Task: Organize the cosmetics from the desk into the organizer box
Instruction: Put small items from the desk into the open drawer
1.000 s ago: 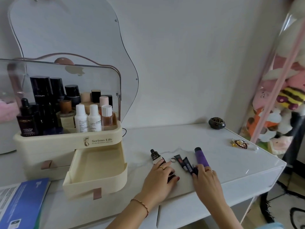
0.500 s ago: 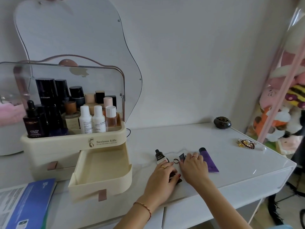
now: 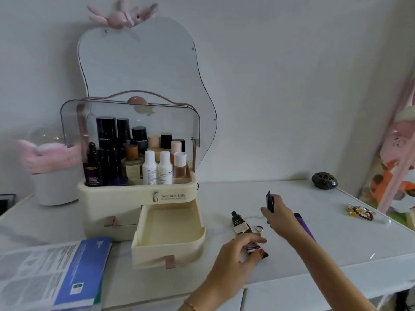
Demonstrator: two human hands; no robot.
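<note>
Nearest the camera, a blue booklet (image 3: pixel 80 272) lies on the white worktop (image 3: pixel 336 243) at the front left. Left hand (image 3: pixel 238 252) is low over the front edge of the worktop, fingers curled round a small dark tube (image 3: pixel 256 249) that lies on the surface; grip is plain, tube end protrudes past the fingertips. Just left of it, the organizer box's lower right drawer (image 3: pixel 168 234) is pulled open; nothing visible inside it. Beyond the left hand a small dark dropper bottle (image 3: pixel 239 223) lies on the worktop, a metal ring (image 3: pixel 259 228) beside it. Right hand (image 3: pixel 278 216) is raised above the worktop, pinching a small dark sachet (image 3: pixel 269 202) upright between thumb and fingers. A purple tube (image 3: pixel 305 226) lies on the worktop, partly hidden behind the right forearm. Organizer box (image 3: pixel 134 196), cream, stands left of centre; upper tray packed with upright bottles (image 3: pixel 157 168), clear lid (image 3: pixel 130 122) tipped up. Far right: beaded bracelets (image 3: pixel 360 213) near the edge, a dark round ornament (image 3: pixel 324 180) by the wall. A curved mirror (image 3: pixel 143 70) stands behind the box.
</note>
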